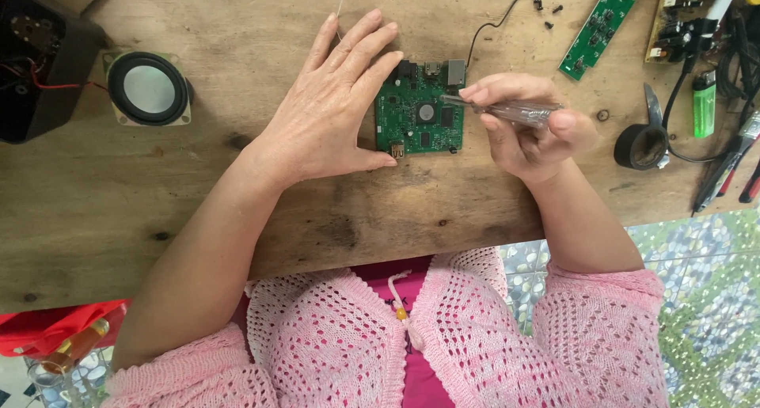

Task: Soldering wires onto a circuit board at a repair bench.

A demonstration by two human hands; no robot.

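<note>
1. At the far left we see a black plastic box (pixel 36 64) with red wires, and just beside it a round black speaker with a cream square frame (pixel 148 88) lying on the worn wooden tabletop (pixel 237 218).
2. Our left hand (pixel 332 107) lies flat, fingers spread wide, holding nothing; its fingertips and thumb touch the left edge of the square green circuit board (pixel 419 117).
3. That board sits on the table's middle, between both hands.
4. Our right hand (pixel 526 131) curls its fingers tightly around a clear-handled screwdriver (pixel 507 111), whose metal tip rests on the board's upper right part.
5. Further right lie a long narrow green circuit strip (pixel 602 24), a roll of black tape (pixel 640 147) and a green lighter (pixel 704 103).
</note>
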